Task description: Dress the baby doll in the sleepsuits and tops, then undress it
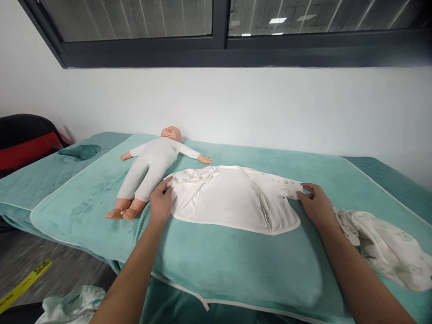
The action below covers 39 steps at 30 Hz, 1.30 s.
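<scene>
Currently, by L hand [160,202] and R hand [316,204], a white top [229,198] is pinched at its sleeve ends [293,189], spread on teal cover [249,265]; prob. light, soft, floppy, best held there. Past L hand, doll [155,155] is laid; nr R, printed cloth [388,243] is bunched.

A teal plush bed [249,270] bore a white-bodied doll [158,155] centre-left, a white cloth garment [226,198] mid-frame, crumpled patterned fabric [388,243] lower right.
</scene>
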Tool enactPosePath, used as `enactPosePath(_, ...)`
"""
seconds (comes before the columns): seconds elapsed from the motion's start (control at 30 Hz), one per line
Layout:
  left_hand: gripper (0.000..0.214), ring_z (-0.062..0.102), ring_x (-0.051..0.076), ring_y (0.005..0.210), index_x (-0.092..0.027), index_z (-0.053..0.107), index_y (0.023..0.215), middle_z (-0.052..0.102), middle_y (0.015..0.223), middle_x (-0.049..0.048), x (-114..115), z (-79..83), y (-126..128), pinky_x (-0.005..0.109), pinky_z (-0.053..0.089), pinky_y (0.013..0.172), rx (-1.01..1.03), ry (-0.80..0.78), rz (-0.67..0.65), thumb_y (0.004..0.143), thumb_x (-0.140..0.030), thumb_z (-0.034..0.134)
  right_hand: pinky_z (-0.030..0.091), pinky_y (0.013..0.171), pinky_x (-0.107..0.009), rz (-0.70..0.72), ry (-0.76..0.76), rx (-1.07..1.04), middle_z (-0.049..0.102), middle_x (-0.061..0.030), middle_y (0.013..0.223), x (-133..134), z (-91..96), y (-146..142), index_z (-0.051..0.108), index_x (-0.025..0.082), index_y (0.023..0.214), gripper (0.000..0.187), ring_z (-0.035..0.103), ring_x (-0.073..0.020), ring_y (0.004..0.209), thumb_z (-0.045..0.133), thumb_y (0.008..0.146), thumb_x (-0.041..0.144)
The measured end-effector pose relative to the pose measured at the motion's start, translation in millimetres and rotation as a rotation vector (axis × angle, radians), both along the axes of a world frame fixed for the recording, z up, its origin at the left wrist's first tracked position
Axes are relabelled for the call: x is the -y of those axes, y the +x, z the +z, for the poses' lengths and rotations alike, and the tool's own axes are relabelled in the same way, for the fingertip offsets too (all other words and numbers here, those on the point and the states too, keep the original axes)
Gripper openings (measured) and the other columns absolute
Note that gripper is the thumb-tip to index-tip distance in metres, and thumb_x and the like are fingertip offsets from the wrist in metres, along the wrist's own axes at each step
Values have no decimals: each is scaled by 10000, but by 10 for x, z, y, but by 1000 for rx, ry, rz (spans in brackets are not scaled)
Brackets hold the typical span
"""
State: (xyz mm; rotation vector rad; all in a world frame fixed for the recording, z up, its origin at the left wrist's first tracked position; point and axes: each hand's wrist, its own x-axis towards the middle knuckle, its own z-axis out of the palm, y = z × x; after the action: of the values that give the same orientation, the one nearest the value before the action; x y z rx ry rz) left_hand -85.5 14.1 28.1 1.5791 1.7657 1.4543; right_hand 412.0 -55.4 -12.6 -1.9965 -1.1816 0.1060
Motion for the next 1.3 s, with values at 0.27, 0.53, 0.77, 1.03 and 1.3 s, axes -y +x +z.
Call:
enactPosePath(0.27,455,428,275,1397,-219,621,1287,491,1478,93,-38,-174,1,476,334,1194,-234,171,17,856,-172,482,510,816,-422,6,-9,153,584,-123,1347,0,-40,11,560,223,1289,503,647,-263,929,541,812,384)
enactPosePath(0.53,379,543,266,1263,-175,627,1225,625,1307,122,64,-130,111,456,393,1110,-607,226,-57,903,-158,429,384,1128,-492,70,83,268,534,-200,1402,-21,-79,16,635,126,1179,426,454,-337,1357,525,831,346)
enactPosePath(0.77,337,600,275,1167,-196,654,1183,701,1189,101,90,-78,218,498,332,1117,-767,26,-9,970,-276,406,419,1103,-473,312,-67,443,611,-125,1386,-65,-126,-50,636,173,1253,410,564,-307,1280,431,944,346)
enactPosePath(1.03,364,591,281,1094,-223,674,1141,639,1211,92,98,-44,261,453,407,1002,-835,-88,113,984,-342,367,441,1072,-468,231,-165,420,606,-112,1398,-65,-133,-42,631,209,1276,434,573,-320,1280,362,983,384)
enactPosePath(1.3,378,542,305,1168,-286,645,1230,569,1332,93,104,-48,271,488,402,995,-849,-107,127,981,-375,375,434,1085,-448,215,-172,361,601,-94,1407,-61,-114,-49,637,221,1270,433,568,-304,1292,378,977,406)
